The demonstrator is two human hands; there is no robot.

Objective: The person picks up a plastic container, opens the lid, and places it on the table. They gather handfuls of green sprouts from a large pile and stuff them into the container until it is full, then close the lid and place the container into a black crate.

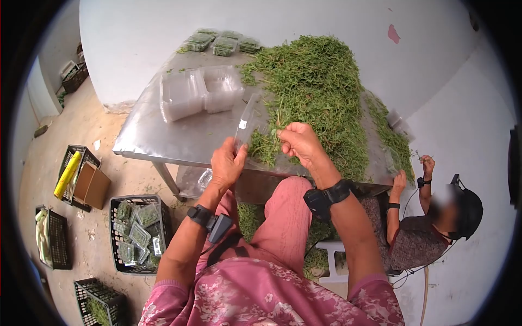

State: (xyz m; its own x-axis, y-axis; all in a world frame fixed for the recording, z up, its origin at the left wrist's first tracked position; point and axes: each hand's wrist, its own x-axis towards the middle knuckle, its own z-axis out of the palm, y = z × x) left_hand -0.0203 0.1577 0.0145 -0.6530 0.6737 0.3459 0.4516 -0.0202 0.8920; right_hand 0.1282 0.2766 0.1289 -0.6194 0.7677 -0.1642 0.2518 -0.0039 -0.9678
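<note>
My left hand grips the near edge of a clear plastic clamshell box, tilted up at the front of the metal table. A small white label shows on the box, and some greens are in or just behind it. To its right, my right hand is closed in a pinch on a few green sprigs. Beyond that hand rises a large heap of leafy greens. A stack of nested clear boxes stands left of the heap.
Several filled boxes sit at the table's far edge. A black crate of filled boxes is on the floor at left, near other crates. At right, a co-worker in a dark cap handles greens. A white stool stands below.
</note>
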